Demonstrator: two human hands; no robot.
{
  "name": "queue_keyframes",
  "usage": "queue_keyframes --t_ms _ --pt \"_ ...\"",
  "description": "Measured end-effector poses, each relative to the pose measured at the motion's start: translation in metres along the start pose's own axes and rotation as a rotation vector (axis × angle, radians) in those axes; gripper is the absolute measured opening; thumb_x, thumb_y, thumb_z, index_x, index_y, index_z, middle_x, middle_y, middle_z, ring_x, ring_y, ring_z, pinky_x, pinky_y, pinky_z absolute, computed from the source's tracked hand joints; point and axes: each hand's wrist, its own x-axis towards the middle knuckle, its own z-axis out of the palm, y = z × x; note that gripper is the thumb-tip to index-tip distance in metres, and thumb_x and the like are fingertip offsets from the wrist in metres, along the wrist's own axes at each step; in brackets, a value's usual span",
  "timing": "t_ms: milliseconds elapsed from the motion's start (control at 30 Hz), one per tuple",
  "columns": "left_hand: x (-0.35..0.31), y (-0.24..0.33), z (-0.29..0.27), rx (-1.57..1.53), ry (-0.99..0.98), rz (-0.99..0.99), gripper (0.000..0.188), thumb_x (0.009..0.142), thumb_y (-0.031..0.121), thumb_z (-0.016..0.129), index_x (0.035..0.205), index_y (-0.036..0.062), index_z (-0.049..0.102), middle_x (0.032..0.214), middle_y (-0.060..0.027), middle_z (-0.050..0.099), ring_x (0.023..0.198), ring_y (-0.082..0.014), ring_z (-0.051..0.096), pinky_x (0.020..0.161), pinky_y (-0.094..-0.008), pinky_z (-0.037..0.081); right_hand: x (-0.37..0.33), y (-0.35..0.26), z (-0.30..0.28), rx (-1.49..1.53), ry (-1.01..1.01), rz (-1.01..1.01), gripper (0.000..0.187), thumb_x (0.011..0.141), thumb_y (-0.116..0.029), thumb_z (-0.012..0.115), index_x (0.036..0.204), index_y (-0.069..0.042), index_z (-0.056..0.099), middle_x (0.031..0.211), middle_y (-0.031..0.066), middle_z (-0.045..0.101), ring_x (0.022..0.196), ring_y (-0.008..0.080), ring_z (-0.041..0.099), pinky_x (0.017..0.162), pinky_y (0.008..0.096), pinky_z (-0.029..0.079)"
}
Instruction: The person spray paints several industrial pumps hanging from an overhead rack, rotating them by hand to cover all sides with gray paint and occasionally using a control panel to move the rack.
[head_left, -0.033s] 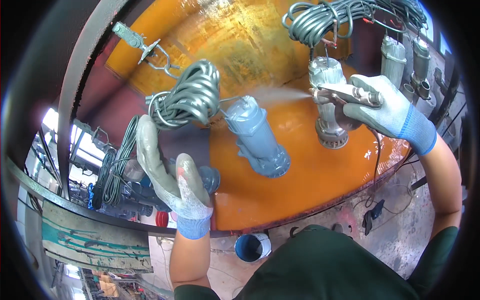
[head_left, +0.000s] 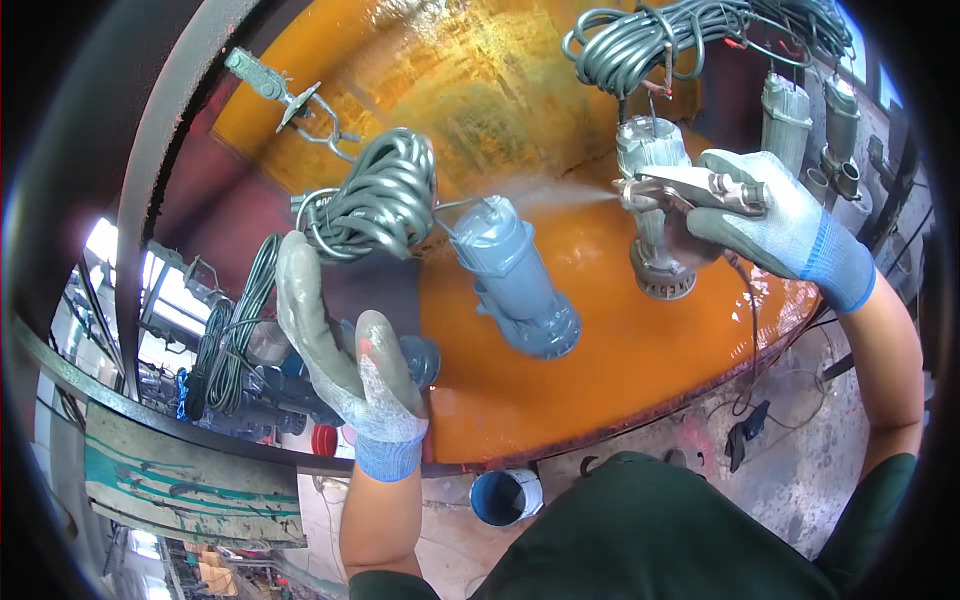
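Spray gun (head_left: 700, 188) partly hides silver pump (head_left: 650, 148).

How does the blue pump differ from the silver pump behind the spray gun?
The blue pump is blue-grey; the silver pump looks metallic. In this view, the blue pump slants more; the silver pump is nearer upright. The spray gun hides part of the silver pump; the blue pump shows nearly whole. Both have roughly cylindrical bodies.

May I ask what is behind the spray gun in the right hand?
Behind the spray gun is a silvery pump, its top and slotted base showing. Part of its middle is hidden by the spray gun and right hand.
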Motion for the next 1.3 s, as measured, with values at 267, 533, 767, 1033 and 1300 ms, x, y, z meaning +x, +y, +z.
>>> queue_keyframes --t_ms 267,533,767,1033,1300 --pt "-0.004 -0.009 0.0 0.131 -0.009 0.035 0.058 0.109 0.03 0.054 0.155 -0.0049 0.052 0.161 -0.0243 0.047 0.148 -0.0377 0.047 0.124 -0.0497 0.036 0.001 -0.016 -0.018 -0.08 -0.097 -0.063 0.045 0.1 -0.02 0.074 0.14 -0.001 0.068 0.088 0.0081 0.073 0.072 0.0105 0.065 0.07 0.0282 0.057" --pt "-0.02 -0.028 -0.015 0.072 0.122 -0.156 0.055 0.107 0.032 0.059 0.151 -0.0004 0.057 0.163 -0.0213 0.046 0.151 -0.0363 0.042 0.125 -0.0504 0.033 0.0 -0.014 -0.018 -0.15 -0.075 -0.11 0.035 0.099 -0.023 0.074 0.125 0.0 0.071 0.086 0.0097 0.073 0.069 0.0147 0.066 0.07 0.0306 0.057" --pt "-0.038 -0.072 -0.035 0.011 0.217 -0.309 0.049 0.109 0.022 0.056 0.152 -0.0025 0.053 0.157 -0.0199 0.049 0.146 -0.0324 0.048 0.124 -0.0484 0.035 -0.01 -0.021 -0.013 -0.056 -0.177 -0.024 0.029 0.101 -0.018 0.069 0.125 -0.004 0.074 0.071 0.0057 0.07 0.064 0.0116 0.065 0.067 0.0287 0.056" --pt "-0.034 -0.127 -0.041 -0.211 0.267 -0.484 0.057 0.11 0.03 0.06 0.157 0.0003 0.047 0.15 -0.0163 0.054 0.122 -0.0222 0.059 0.093 -0.0328 0.05 -0.016 0.004 -0.006 -0.117 -0.201 -0.058 0.03 0.101 -0.023 0.071 0.124 -0.004 0.071 0.084 0.0132 0.078 0.071 0.0212 0.077 0.069 0.035 0.061" --pt "-0.007 -0.158 -0.036 -0.237 0.345 -0.734 0.048 0.109 0.021 0.062 0.155 0.0109 0.051 0.127 -0.0077 0.068 0.107 -0.0149 0.06 0.088 -0.0327 0.049 -0.024 0.012 0.003 -0.015 -0.201 0.027 0.025 0.099 -0.026 0.072 0.108 -0.003 0.069 0.081 0.0123 0.078 0.073 0.0233 0.078 0.072 0.0363 0.062"
